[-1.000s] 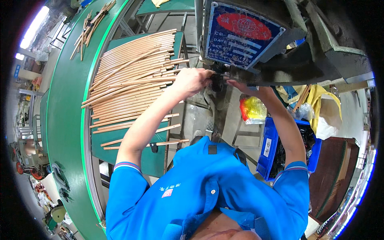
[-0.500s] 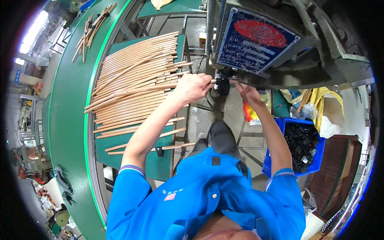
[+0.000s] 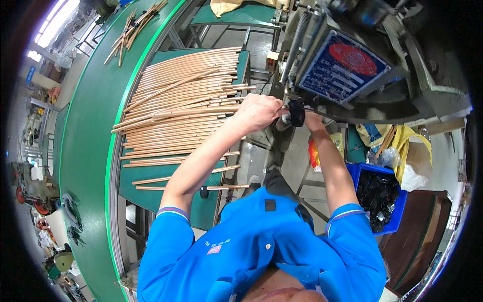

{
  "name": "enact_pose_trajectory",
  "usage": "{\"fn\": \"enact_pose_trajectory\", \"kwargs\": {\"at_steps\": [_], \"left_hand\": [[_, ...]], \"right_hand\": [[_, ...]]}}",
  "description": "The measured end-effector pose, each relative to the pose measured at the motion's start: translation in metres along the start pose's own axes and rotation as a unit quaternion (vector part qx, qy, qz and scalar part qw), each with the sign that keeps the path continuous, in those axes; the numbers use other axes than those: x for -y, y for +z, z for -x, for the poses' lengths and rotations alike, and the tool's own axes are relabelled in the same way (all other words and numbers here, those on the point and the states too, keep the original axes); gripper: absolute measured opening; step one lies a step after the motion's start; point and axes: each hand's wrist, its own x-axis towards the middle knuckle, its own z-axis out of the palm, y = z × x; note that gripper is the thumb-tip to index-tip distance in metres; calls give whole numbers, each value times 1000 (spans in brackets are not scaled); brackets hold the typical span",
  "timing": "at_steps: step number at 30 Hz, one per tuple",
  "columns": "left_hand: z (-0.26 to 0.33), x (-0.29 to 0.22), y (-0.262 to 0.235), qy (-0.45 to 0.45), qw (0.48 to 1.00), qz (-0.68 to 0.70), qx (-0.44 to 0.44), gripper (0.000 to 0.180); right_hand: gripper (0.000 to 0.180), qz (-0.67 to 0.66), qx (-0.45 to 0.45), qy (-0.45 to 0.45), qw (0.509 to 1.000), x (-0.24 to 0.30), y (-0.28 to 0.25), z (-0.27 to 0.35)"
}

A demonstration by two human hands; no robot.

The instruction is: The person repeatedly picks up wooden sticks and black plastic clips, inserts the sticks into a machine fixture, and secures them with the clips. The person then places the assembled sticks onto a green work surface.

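My left hand (image 3: 258, 111) is closed around the end of a wooden rod (image 3: 221, 109), which stretches left over the other rods. Just right of its fingertips, a black fitting (image 3: 297, 112) sits below the head of a machine (image 3: 347, 68). On the fitting's other side is my right hand (image 3: 315, 121), its fingers bent and partly hidden under the machine; what they grip is not visible. Many wooden rods (image 3: 176, 80) lie side by side on the green table at left. A similar black fitting (image 3: 204, 192) is on a rod nearest me.
A blue bin (image 3: 354, 171) of black parts stands at right, beside a yellow bag (image 3: 402, 146) and a brown box (image 3: 417, 236). Along the far left runs a green conveyor belt (image 3: 88, 166), carrying a bundle of rods with black fittings (image 3: 132, 30).
The whole view has shifted, so the machine shows further right and lower. Both hands stay by the black fitting; my right fingers now sit closer to it and are more hidden.
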Motion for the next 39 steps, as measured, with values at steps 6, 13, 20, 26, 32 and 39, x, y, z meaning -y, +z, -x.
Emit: {"fn": "enact_pose_trajectory", "kwargs": {"at_steps": [6, 13, 20, 26, 32, 39], "left_hand": [[74, -10, -31, 9, 963, 192, 187, 56], [228, -47, 21, -209, 542, 674, 456, 52], [296, -37, 32, -432, 605, 657, 130, 45], [358, 10, 48, -523, 698, 479, 99, 42], [387, 46, 88, -436, 821, 232, 286, 45], [383, 66, 101, -286, 895, 95, 329, 33]], "right_hand": [[29, -187, -302, -71, 932, -16, 23, -12], [19, 105, -246, -173, 948, -11, -4, 16], [17, -26, -223, -199, 954, -12, -17, 19], [10, -484, -9, -92, 870, -14, -49, 19], [20, -583, 176, -131, 782, 40, -97, 88], [28, -551, 122, -141, 814, 47, -91, 90]]}}
